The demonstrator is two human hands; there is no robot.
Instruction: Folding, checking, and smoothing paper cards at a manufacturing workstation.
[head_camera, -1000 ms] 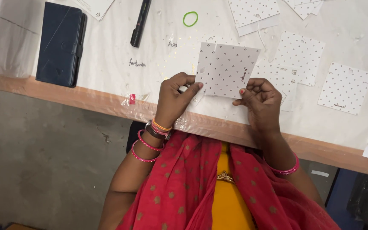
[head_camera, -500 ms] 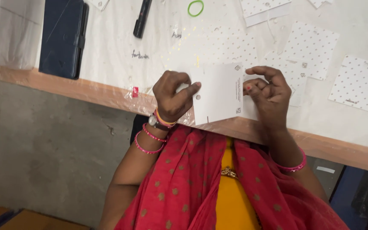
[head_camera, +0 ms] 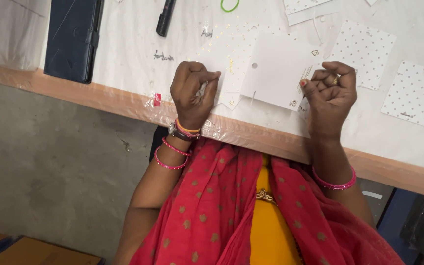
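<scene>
Pinching white card (head_camera: 276,73) edge, right hand (head_camera: 331,88); table edge (head_camera: 251,137) beneath.

Blank card (head_camera: 276,73) flat on table (head_camera: 123,54), center, pinched at 3 o'clock edge by right hand (head_camera: 331,91). Left hand (head_camera: 192,91) at card's 9 o'clock, apart from it, over table's near edge. Small tag (head_camera: 230,99) between left hand and card. Wallet case (head_camera: 73,37) on table at 10 o'clock. Marker (head_camera: 165,17) at 11 o'clock, ring band (head_camera: 229,5) at 12. Dotted cards (head_camera: 364,54) at 2 o'clock, another dotted card (head_camera: 415,93) at 3, beyond right hand.
</scene>
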